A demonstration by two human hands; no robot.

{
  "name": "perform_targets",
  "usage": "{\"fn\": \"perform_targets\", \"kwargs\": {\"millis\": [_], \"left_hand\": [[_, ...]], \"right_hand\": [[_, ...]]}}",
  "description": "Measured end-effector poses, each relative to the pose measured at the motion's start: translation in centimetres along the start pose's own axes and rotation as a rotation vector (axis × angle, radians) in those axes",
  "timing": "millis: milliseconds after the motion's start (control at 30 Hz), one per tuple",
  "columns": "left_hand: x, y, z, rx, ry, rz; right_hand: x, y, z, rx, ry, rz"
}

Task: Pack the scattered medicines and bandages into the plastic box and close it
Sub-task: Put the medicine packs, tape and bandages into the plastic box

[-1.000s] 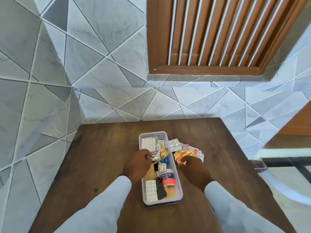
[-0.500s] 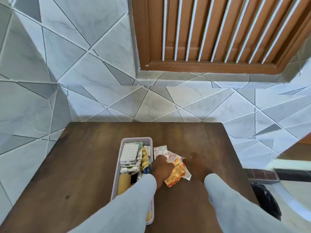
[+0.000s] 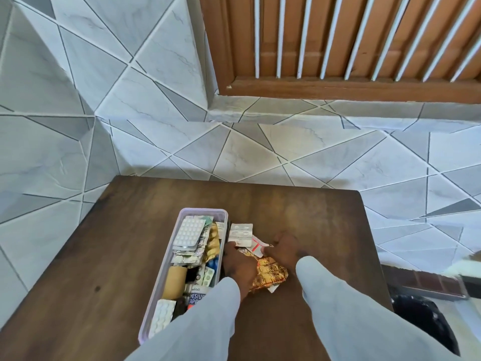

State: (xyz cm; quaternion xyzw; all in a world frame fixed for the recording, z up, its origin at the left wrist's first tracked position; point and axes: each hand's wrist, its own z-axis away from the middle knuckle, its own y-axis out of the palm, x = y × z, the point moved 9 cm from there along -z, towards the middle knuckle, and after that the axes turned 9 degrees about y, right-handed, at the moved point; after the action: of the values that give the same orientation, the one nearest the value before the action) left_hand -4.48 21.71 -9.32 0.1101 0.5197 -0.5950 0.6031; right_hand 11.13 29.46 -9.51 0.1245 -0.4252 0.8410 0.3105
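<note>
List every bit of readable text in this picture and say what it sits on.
"HESIVE / APE", cut off at left: white label of the roll in the clear plastic box.
Dark print on the crumpled gold foil packet: too blurred to read.
White blister strip on the brown wooden table: unreadable.

1. Both arms, in pale grey sleeves, are reaching forward from the near edge of the tabletop (image 3: 130, 256) toward its middle.
2. The left hand (image 3: 238, 264) is lying palm-down, knuckles up, fingers curling downward; what they grip cannot be told.
3. The right hand (image 3: 285, 250) is sitting just beside it, slightly farther forward, fingers bending down and inward toward the left hand.
</note>
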Motion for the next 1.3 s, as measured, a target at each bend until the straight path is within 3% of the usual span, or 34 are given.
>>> {"fn": "perform_targets", "kwargs": {"millis": [167,400,633,833,967,1200,1300], "left_hand": [[0.1,0.2,0.2,-0.011,-0.030,0.111],[0.9,2.2,1.7,0.175,-0.044,0.162],[1.1,3.4,3.3,0.267,0.007,0.126],[0.0,3.3,3.9,0.340,0.124,0.119],[-1.8,0.7,3.7,0.355,0.190,0.183],[-3.9,-9.8,0.9,0.373,0.473,0.064],[-2.3,-14.3,-0.6,0.422,0.512,0.043]], "right_hand": [[-0.7,0.0,0.5,0.096,0.040,-0.149],[-5.1,0.2,1.9,0.239,0.152,-0.346],[-8.2,0.2,4.4,0.244,0.176,-0.445],[-7.0,-0.3,6.0,0.073,0.080,-0.429],[-4.9,-0.2,6.7,0.043,0.050,-0.594],[0.3,-1.4,10.1,-0.267,-0.037,-0.647],[2.6,0.5,12.3,-0.298,-0.056,-0.637]]}}
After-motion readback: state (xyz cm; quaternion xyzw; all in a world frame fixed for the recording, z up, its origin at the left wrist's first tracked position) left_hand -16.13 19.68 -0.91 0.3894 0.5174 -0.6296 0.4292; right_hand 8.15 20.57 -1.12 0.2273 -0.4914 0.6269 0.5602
